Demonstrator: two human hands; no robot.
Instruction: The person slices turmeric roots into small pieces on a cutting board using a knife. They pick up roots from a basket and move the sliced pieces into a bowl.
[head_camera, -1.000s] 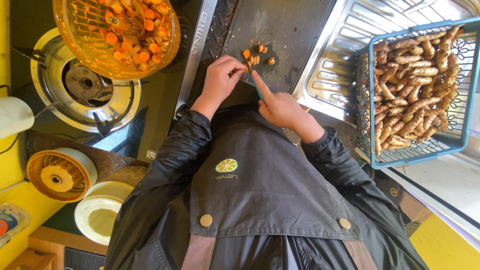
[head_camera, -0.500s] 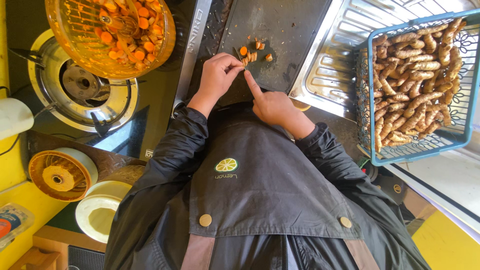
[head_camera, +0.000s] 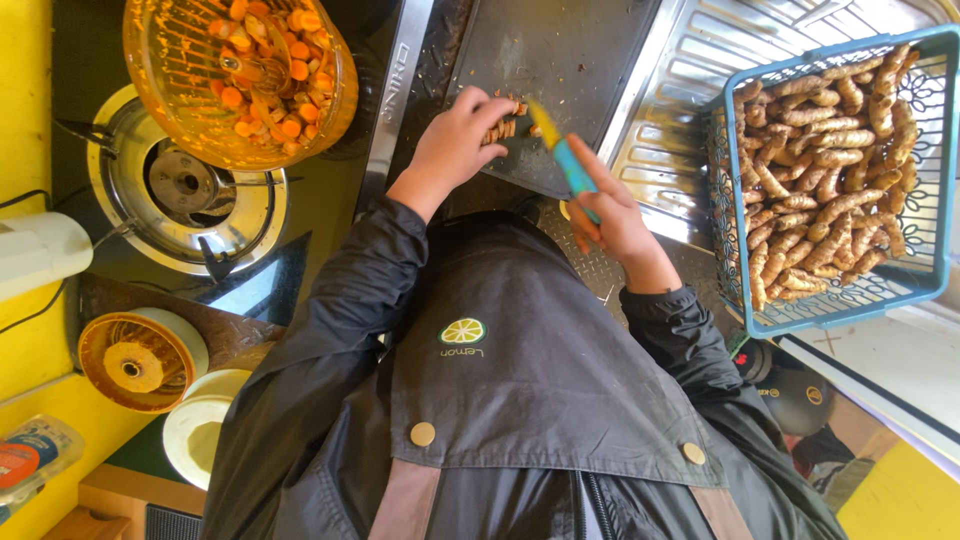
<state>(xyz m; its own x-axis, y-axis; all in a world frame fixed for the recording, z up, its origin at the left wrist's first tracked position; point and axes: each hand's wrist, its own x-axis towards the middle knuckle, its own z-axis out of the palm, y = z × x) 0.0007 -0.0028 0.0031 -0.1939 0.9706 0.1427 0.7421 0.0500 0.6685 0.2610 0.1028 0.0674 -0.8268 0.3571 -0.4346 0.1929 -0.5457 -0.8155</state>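
Observation:
My left hand (head_camera: 452, 148) rests on a dark cutting board (head_camera: 570, 60), fingers curled over a small cluster of sliced orange-brown root pieces (head_camera: 502, 126). My right hand (head_camera: 612, 215) grips a small knife (head_camera: 560, 150) with a teal handle. Its yellow-stained blade points toward the pieces, just right of my left fingertips. Both arms wear dark jacket sleeves.
A blue plastic basket (head_camera: 935, 270) full of whole brown roots sits on the steel sink drainer (head_camera: 690, 90) at right. An orange-stained transparent bowl (head_camera: 170, 90) of cut slices stands upper left, above a gas burner (head_camera: 185, 195). A round orange-stained lid (head_camera: 135, 360) and a white tub (head_camera: 200, 435) lie lower left.
My right hand has pulled back toward me, so the teal knife handle now shows. My left hand has closed over the cut pieces on the board.

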